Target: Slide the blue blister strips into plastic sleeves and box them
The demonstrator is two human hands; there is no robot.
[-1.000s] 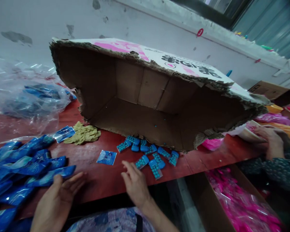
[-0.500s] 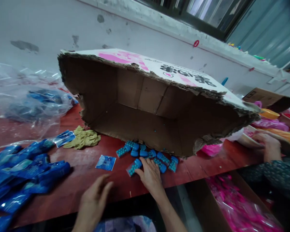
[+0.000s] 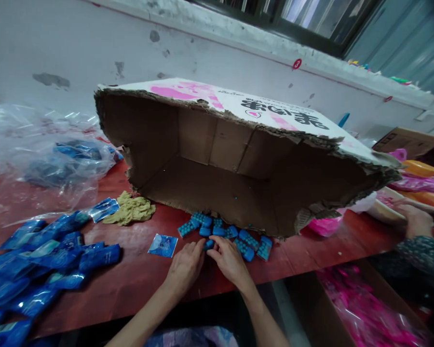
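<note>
My left hand [image 3: 185, 266] and my right hand [image 3: 228, 258] meet over the red table, fingers closed on one small blue-capped bottle [image 3: 209, 245] between them. Its lower part is hidden by the fingers. Several like bottles, clear with blue beads inside, lie just beyond, among them one bottle [image 3: 264, 247] to the right of my right hand. A flat blue printed packet [image 3: 163, 245] lies left of my left hand. Behind the bottles a large cardboard box [image 3: 217, 185] rests on its side, its torn opening towards me.
Filled blue packets [image 3: 54, 255] are heaped at the left, near a crumpled yellow-green cloth [image 3: 132, 209] and a clear plastic bag [image 3: 68, 161]. At the right, another person's hand [image 3: 415, 219] is by a tray. Below the table edge stands a box of pink packages [image 3: 369, 308].
My left hand has moved right and forward to the bottle beside my right hand. Both hands now hold that bottle, which earlier lay by my right thumb. The view has shifted slightly.
</note>
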